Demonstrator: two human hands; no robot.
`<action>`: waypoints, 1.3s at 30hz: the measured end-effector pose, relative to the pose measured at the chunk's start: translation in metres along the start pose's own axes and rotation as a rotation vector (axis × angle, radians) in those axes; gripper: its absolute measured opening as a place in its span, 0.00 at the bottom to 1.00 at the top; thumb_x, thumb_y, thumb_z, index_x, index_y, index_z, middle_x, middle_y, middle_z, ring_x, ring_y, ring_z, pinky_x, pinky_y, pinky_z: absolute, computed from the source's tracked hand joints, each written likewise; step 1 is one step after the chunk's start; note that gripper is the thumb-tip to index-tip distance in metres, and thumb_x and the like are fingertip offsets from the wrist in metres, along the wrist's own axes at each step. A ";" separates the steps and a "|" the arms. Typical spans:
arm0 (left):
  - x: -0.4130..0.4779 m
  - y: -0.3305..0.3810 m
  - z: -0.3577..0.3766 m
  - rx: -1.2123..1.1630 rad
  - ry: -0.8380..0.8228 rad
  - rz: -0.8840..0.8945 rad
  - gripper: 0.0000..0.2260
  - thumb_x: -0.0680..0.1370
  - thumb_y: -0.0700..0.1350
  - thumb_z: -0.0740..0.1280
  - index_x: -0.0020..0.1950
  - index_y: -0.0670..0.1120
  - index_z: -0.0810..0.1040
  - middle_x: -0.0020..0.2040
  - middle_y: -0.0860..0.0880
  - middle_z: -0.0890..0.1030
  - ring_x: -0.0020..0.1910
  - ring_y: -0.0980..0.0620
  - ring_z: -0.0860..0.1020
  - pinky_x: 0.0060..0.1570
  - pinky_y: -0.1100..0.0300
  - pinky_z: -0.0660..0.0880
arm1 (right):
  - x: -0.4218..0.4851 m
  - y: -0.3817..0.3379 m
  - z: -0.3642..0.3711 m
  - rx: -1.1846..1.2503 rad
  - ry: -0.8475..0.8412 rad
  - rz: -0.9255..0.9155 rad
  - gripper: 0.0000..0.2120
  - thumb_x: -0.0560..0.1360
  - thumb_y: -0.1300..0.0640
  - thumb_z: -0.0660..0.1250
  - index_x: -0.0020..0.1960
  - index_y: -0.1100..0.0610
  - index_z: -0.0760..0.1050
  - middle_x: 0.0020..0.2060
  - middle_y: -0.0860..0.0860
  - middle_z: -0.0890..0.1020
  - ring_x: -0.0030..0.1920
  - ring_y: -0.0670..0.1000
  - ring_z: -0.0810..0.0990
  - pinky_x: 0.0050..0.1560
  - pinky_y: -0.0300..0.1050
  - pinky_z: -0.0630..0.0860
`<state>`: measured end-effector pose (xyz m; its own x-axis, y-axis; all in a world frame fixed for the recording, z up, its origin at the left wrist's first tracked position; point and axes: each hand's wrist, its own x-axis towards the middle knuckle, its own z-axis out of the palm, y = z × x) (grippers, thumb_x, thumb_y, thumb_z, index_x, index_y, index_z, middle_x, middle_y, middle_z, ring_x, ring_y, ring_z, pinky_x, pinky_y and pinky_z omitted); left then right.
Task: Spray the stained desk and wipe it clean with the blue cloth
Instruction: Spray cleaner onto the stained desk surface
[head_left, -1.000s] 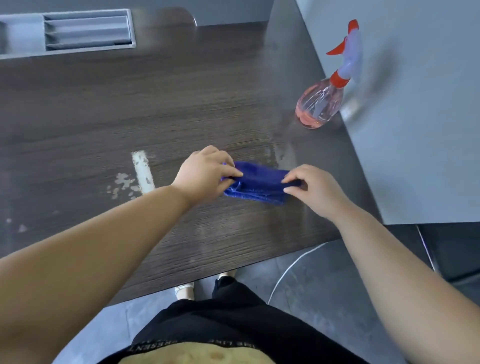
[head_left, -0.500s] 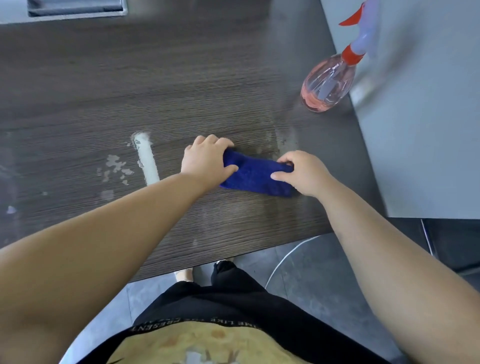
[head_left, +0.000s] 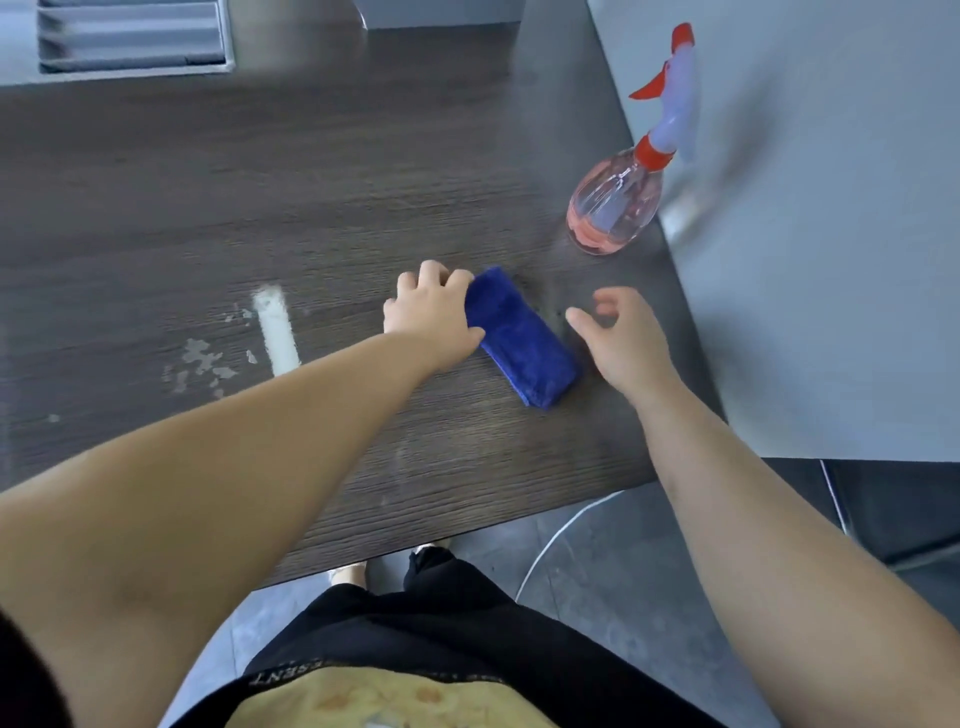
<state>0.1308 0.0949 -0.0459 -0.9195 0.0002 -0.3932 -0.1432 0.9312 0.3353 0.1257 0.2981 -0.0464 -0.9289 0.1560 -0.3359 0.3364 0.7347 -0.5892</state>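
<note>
The blue cloth, folded into a thick oblong, lies flat on your desk, slanted so that its far end points up-left and its near end points toward the desk's front-right corner. Your left hand rests on that far end, fingers curled over the top edge and thumb pressed along the cloth's left side, so it grips the cloth against the dark wood-grain surface. Your right hand is just beside the cloth's right side but not touching it, fingers spread and loosely bent, holding nothing. To the left of your left hand, a pale vertical streak marks the desk, with a scatter of smaller whitish flecks further left of it. Beyond the cloth, near the desk's right edge, the spray bottle stands upright, its clear rounded body holding pink liquid low down, with a red collar, a pale head and a red trigger and nozzle. A grey wall panel runs right alongside the desk's right edge, just behind the bottle. At the far left corner sits a grey slotted tray. Below the desk's front edge you can see a grey floor, a thin white cable curving across it, and your black clothing.
</note>
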 end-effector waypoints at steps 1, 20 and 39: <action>-0.002 -0.002 0.001 0.008 -0.034 -0.019 0.27 0.76 0.54 0.65 0.73 0.51 0.61 0.69 0.47 0.63 0.68 0.43 0.61 0.61 0.47 0.66 | 0.007 -0.003 -0.003 0.101 0.058 0.010 0.26 0.73 0.47 0.69 0.67 0.55 0.68 0.62 0.51 0.72 0.61 0.50 0.73 0.58 0.40 0.66; 0.000 -0.002 -0.006 0.078 -0.199 -0.032 0.40 0.72 0.56 0.68 0.77 0.49 0.50 0.76 0.50 0.51 0.73 0.44 0.51 0.67 0.54 0.65 | 0.073 -0.029 -0.051 0.364 0.440 -0.128 0.23 0.63 0.49 0.76 0.52 0.57 0.72 0.46 0.50 0.79 0.45 0.50 0.79 0.48 0.46 0.78; 0.001 -0.008 -0.012 0.154 -0.256 0.023 0.43 0.70 0.60 0.69 0.77 0.50 0.49 0.77 0.52 0.50 0.75 0.46 0.50 0.66 0.52 0.66 | 0.012 -0.040 -0.071 0.312 -0.408 -0.212 0.15 0.77 0.45 0.63 0.63 0.39 0.71 0.52 0.49 0.81 0.32 0.48 0.77 0.42 0.41 0.75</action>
<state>0.1269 0.0826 -0.0386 -0.7970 0.0960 -0.5962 -0.0477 0.9742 0.2205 0.0902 0.3174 0.0250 -0.8669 -0.2880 -0.4069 0.2359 0.4821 -0.8437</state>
